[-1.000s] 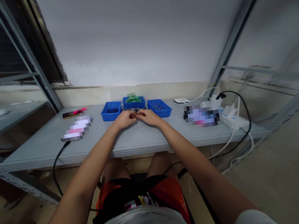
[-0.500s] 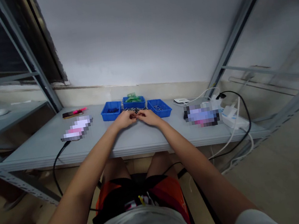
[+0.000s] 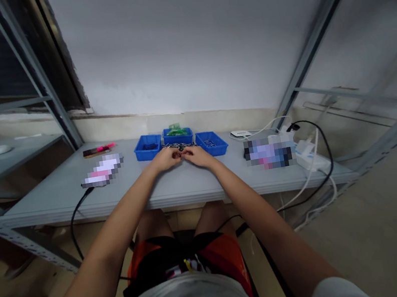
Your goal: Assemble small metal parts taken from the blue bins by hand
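Observation:
My left hand [image 3: 168, 158] and my right hand [image 3: 196, 156] meet fingertip to fingertip over the grey table, both closed in a pinch. Whatever lies between the fingers is too small to name. Just behind them is a pile of small dark and silvery pieces [image 3: 182, 146], partly hidden by the hands. Three blue bins surround the pile. The left bin [image 3: 145, 155] holds dark blue bits, the back bin [image 3: 167, 140] holds green pieces or bags, and the right bin [image 3: 218, 151] holds small dark blue and pale parts.
A phone [image 3: 103, 170] with a black cable lies at the left, near a dark flat item with a pink object [image 3: 106, 147]. To the right are another phone [image 3: 267, 153], a white power strip [image 3: 310, 155] and tangled cables. Metal shelf posts [image 3: 36, 74] frame both sides.
Both hands stay in almost the same place, with only slight finger movement. The bins and phones have not moved.

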{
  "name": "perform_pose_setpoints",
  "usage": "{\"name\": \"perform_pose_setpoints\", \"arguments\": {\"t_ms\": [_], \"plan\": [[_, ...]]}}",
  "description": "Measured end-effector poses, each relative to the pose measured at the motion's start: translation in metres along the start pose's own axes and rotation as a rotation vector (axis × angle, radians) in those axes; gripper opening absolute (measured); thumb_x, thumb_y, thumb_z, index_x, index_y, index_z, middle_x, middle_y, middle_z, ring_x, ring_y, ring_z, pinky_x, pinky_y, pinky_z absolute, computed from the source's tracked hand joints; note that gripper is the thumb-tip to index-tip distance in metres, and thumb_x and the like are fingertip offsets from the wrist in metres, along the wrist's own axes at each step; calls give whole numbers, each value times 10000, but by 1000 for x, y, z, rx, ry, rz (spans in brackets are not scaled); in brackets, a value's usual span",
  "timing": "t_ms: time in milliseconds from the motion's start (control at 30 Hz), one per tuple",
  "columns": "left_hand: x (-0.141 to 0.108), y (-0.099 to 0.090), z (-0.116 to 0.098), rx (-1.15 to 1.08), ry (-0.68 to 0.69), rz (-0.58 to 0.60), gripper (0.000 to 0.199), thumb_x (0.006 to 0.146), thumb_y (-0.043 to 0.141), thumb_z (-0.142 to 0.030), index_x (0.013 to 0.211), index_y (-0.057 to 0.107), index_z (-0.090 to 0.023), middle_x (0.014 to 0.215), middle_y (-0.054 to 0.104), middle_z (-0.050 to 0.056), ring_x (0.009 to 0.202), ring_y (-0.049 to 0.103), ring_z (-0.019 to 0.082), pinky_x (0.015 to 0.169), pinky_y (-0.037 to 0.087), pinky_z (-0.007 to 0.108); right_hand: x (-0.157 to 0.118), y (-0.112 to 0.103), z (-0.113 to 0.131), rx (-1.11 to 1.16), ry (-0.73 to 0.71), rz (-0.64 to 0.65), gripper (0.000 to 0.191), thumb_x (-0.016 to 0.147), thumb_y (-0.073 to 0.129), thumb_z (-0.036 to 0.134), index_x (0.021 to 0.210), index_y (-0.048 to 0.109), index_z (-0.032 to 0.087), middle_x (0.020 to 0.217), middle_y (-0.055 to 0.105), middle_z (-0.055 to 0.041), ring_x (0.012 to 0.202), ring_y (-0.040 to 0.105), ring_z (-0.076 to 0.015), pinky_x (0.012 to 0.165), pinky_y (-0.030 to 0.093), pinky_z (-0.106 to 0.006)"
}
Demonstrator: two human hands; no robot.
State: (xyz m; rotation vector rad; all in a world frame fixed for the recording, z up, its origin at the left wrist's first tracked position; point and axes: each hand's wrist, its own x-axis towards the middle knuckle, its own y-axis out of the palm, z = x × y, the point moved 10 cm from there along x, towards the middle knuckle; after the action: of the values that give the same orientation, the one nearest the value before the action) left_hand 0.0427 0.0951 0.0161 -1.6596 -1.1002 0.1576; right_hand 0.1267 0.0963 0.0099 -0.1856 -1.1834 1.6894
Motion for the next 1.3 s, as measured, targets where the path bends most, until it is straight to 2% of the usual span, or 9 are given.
{"name": "perform_pose_setpoints", "arguments": {"t_ms": [200, 433, 567, 700, 833, 1000, 1133, 1300], "plan": [[0, 0, 2, -13, -7, 1, 150, 713, 560, -255, 745, 651, -141, 687, 647, 25, 625, 547, 138, 594, 391, 230, 0, 0, -2, 4, -6, 3, 210, 840, 513, 283, 892, 665, 148, 806, 656, -34, 703, 536, -128, 676, 372, -237], [0, 5, 4, -24, -5, 21, 143, 699, 535, -258, 688, 625, -148, 617, 614, 14, 574, 522, 140, 548, 365, 241, -1, -7, 4, 75, -7, -58, 212, 844, 523, 313, 897, 660, 160, 853, 671, -35, 740, 568, -129, 716, 403, -243], [-1, 8, 1, -19, 9, 48, 151, 687, 534, -256, 696, 635, -145, 605, 604, 14, 567, 515, 139, 537, 365, 237, -1, -5, 6, 87, -3, -54, 232, 846, 532, 347, 880, 660, 157, 811, 670, -32, 714, 568, -123, 687, 401, -233], [-1, 10, -1, -18, 9, 67, 158, 691, 532, -256, 703, 644, -146, 618, 614, 14, 570, 519, 141, 565, 384, 245, 1, -6, 3, 51, -7, -71, 208, 844, 517, 311, 868, 654, 156, 786, 661, -24, 692, 555, -119, 683, 393, -232], [-1, 4, 1, -22, -13, 32, 180, 702, 537, -257, 754, 663, -139, 691, 651, 31, 625, 544, 150, 604, 404, 246, 1, -10, -1, 44, 4, -88, 185, 831, 503, 269, 858, 645, 153, 778, 651, -19, 693, 549, -121, 689, 391, -234], [0, -13, 3, -4, -11, -74, 207, 748, 520, -255, 837, 666, -138, 784, 668, 46, 699, 564, 153, 664, 421, 247, -1, -15, -1, 76, 18, -93, 191, 826, 495, 270, 837, 639, 145, 788, 648, -26, 697, 546, -122, 691, 393, -235], [1, -20, 0, -15, 4, -144, 230, 784, 513, -278, 880, 666, -135, 806, 661, 58, 722, 569, 162, 669, 419, 253, -1, -7, 0, 63, -21, -37, 197, 821, 502, 275, 862, 648, 149, 802, 644, -27, 699, 532, -125, 690, 386, -239], [0, -17, -10, -55, 86, -136, 217, 814, 512, -285, 892, 659, -145, 797, 652, 50, 714, 565, 153, 680, 421, 256, 0, 2, -2, 65, -50, 15, 219, 836, 478, 270, 900, 648, 148, 796, 634, -26, 691, 519, -128, 673, 375, -240]]}}
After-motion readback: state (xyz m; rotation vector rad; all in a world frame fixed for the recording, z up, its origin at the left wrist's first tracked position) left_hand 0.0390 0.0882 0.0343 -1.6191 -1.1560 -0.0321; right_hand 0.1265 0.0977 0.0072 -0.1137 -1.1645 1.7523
